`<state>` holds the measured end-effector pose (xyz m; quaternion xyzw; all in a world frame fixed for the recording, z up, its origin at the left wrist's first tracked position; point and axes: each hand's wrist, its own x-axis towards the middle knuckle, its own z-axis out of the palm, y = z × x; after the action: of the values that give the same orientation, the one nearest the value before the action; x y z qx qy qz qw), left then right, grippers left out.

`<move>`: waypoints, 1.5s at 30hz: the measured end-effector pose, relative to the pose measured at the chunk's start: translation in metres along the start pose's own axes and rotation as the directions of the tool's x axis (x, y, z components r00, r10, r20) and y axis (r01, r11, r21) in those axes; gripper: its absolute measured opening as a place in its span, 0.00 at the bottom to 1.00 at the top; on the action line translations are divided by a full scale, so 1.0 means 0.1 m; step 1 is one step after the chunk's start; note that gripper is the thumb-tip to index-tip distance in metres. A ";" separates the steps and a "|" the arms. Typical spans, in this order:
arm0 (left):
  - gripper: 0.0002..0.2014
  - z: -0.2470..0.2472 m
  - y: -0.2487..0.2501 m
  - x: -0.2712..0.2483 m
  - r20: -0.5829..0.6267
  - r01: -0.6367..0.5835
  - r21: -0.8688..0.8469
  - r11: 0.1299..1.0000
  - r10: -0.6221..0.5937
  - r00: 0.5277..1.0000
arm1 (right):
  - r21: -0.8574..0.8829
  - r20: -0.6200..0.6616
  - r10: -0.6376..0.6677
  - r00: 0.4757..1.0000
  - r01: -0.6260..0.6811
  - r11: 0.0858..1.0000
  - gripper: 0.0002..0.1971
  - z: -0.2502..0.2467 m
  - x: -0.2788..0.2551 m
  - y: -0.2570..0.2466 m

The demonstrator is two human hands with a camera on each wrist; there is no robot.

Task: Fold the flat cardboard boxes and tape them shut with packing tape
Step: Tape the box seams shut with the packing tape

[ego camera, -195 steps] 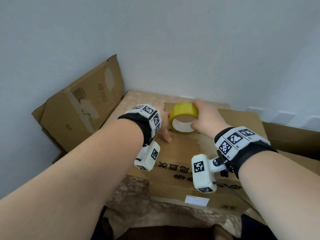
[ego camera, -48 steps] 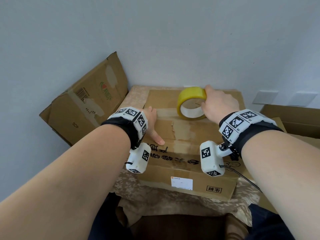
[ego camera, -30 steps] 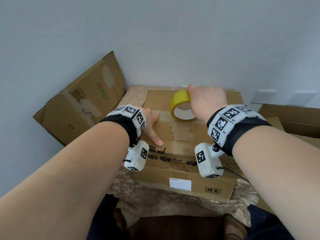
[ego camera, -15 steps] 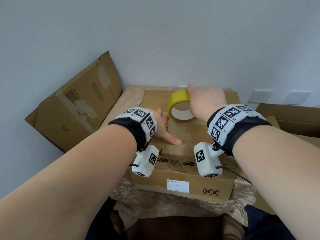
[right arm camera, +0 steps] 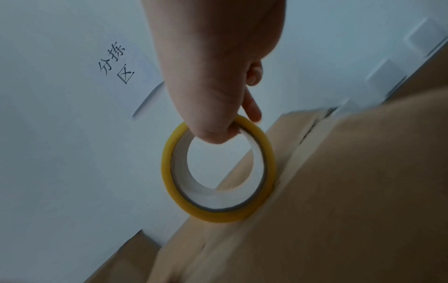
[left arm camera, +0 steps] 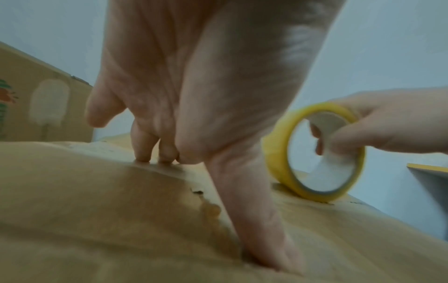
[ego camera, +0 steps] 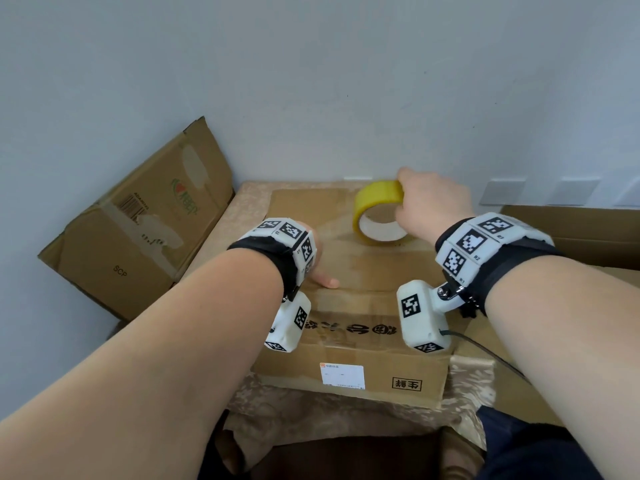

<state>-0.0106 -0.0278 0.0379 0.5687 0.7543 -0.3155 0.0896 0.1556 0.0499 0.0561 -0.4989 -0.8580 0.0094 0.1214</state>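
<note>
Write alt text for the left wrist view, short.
A left hand presses its thumb and fingertips flat onto a cardboard box. Beside it, a right hand grips a yellow tape roll standing on edge on the box.

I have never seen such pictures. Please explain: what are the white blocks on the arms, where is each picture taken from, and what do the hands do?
No machine here: a person works with bare hands. The white blocks are wrist cameras; a third camera sits on the head. The big picture is the head view; the other two look along each hand. A cardboard box lies on a cloth-covered table. The left hand presses the box top with fingers and thumb. The right hand grips a yellow tape roll standing on the box.
</note>
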 end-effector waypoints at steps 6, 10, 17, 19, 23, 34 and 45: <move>0.53 -0.04 0.04 -0.01 0.023 0.026 0.046 0.999 -0.028 0.999 | -0.005 -0.049 0.198 0.979 -0.199 0.980 0.11 -0.17 -0.13 0.66; 0.48 -0.17 0.05 -0.08 0.036 0.046 0.038 0.998 -0.047 0.998 | 0.180 0.089 0.294 0.952 -0.306 0.935 0.06 0.01 -0.15 0.72; 0.57 -0.34 0.19 -0.12 0.022 -0.052 -0.197 0.979 0.057 0.998 | 0.519 0.243 0.388 0.889 -0.457 0.723 0.19 0.29 -0.13 0.79; 0.57 -0.36 0.27 -0.13 0.009 -0.069 -0.236 0.969 0.073 0.997 | 0.535 0.258 0.391 0.884 -0.468 0.704 0.19 0.29 -0.13 0.78; 0.50 -0.35 0.38 -0.13 -0.020 -0.090 -0.229 0.969 0.087 0.996 | 0.592 0.265 0.393 0.880 -0.470 0.654 0.13 0.30 -0.14 0.80; 0.44 -0.41 0.46 -0.09 -0.068 -0.068 -0.177 0.982 0.057 0.996 | 0.667 0.355 0.449 0.820 -0.559 0.493 0.16 0.30 -0.16 0.75; 0.44 -0.30 0.18 -0.13 -0.032 -0.047 -0.250 0.967 0.040 0.999 | 0.711 0.483 0.319 0.815 -0.578 0.400 0.14 0.25 -0.21 0.52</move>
<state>0.0172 -0.0185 0.0608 0.5735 0.7766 -0.2080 0.1575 0.2047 0.0606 0.0205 -0.5860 -0.5847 0.5168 0.2182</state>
